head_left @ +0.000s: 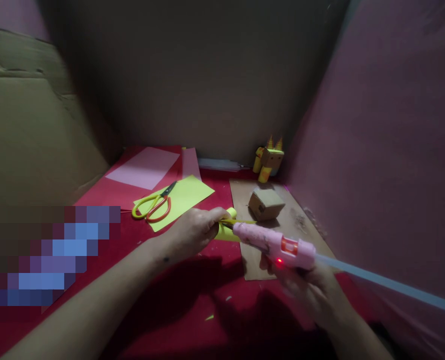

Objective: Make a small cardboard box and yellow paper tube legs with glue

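My right hand (301,285) is wrapped round the handle of a pink glue gun (260,237), whose small red light is lit. A long pale glue stick (387,282) sticks out of its back. The gun's nozzle points left and meets a piece of yellow paper (228,233) pinched in my left hand (199,227). That paper looks partly rolled, though my fingers cover some of it. Just beyond the gun, a small cardboard box (266,204) sits on a flat cardboard sheet (252,267).
Scissors (158,207) with yellow and orange handles lie on a yellow sheet (195,190). Pink paper (145,167) rests on red paper behind them. A cardboard figure (273,159) with yellow horns stands at the back right. Walls enclose the red surface (177,300); a blurred patch covers the left.
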Tool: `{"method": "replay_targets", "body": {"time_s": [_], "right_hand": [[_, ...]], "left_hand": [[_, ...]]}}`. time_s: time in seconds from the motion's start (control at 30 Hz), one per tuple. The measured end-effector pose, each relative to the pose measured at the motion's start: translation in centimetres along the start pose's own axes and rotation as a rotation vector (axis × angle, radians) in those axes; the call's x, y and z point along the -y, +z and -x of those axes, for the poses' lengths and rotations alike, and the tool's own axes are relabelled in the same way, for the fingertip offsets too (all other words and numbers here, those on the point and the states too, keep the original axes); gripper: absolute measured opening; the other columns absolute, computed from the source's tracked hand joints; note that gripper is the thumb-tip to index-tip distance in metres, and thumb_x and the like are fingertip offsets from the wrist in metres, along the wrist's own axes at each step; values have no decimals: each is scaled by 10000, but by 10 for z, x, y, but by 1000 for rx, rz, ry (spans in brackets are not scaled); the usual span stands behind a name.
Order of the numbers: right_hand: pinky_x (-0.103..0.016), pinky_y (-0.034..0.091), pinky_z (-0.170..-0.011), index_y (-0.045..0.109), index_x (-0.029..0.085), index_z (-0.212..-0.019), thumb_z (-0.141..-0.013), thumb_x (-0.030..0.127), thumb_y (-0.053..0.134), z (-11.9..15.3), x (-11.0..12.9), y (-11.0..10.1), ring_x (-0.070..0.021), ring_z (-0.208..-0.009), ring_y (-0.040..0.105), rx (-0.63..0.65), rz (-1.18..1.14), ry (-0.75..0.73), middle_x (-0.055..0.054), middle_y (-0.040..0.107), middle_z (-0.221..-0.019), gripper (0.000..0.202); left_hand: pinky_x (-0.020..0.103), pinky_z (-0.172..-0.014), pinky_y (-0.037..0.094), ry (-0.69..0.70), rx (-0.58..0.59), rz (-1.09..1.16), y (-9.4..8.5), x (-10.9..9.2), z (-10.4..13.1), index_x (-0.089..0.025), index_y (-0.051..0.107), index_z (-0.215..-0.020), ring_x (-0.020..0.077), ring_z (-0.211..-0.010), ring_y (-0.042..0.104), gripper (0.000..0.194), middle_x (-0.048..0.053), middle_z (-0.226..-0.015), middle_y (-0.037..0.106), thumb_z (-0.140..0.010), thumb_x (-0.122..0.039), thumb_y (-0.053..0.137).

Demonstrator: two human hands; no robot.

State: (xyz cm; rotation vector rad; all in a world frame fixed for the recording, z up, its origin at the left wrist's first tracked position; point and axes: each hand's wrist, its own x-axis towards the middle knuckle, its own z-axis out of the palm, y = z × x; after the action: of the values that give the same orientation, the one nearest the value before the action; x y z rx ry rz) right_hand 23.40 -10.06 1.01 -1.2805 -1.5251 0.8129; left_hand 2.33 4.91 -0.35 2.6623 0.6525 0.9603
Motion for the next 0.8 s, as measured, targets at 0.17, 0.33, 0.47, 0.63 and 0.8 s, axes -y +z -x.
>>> {"method": "replay_targets", "body": {"time_s": [0.17, 0.33, 0.47, 0.63, 0.8], "right_hand": [[-273, 524, -512, 737, 219, -888, -883, 411, 549, -1, -4, 0, -183, -601, 601, 56, -3, 13, -55, 671, -691, 268], [-361, 562, -713, 691, 243, -1130, -882, 395, 554, -2, -2, 2, -279, -877, 662, 71, -26, -2, -88, 723, -900, 322], [-351, 566, -681, 675, 251, -1167, -891, 391, 540, 1, -6, 0, -285, -862, 670, 81, -33, 47, -78, 728, -867, 338], [-359, 563, -749, 625, 257, -1239, -902, 374, 527, 2, -6, -2, -272, -879, 667, 98, -56, 58, -72, 719, -858, 370], [-381, 535, -850, 569, 235, -1297, -914, 375, 499, -1, 0, 0, -260, -920, 659, 131, -84, 33, -99, 700, -1044, 414]], "left_hand": [[200, -491, 425, 0, 14, -14, 1, -1, 1, -172, 631, -961, 102, -546, 605, 329, 9, -694, 692, -754, -85, 391], [197, -487, 424, -11, 30, -22, -2, -4, 0, -177, 626, -957, 98, -524, 592, 327, 1, -670, 684, -745, -80, 396], [215, -500, 438, -24, 80, -30, -5, -7, -1, -153, 630, -970, 120, -552, 618, 329, 28, -686, 693, -762, -76, 386], [205, -503, 433, -36, 73, -33, -5, -9, -2, -158, 634, -957, 112, -543, 608, 348, 21, -686, 691, -745, -61, 376], [188, -500, 422, -15, 49, -58, -5, -9, -2, -173, 629, -945, 106, -541, 611, 358, 1, -673, 692, -718, -43, 385]]}}
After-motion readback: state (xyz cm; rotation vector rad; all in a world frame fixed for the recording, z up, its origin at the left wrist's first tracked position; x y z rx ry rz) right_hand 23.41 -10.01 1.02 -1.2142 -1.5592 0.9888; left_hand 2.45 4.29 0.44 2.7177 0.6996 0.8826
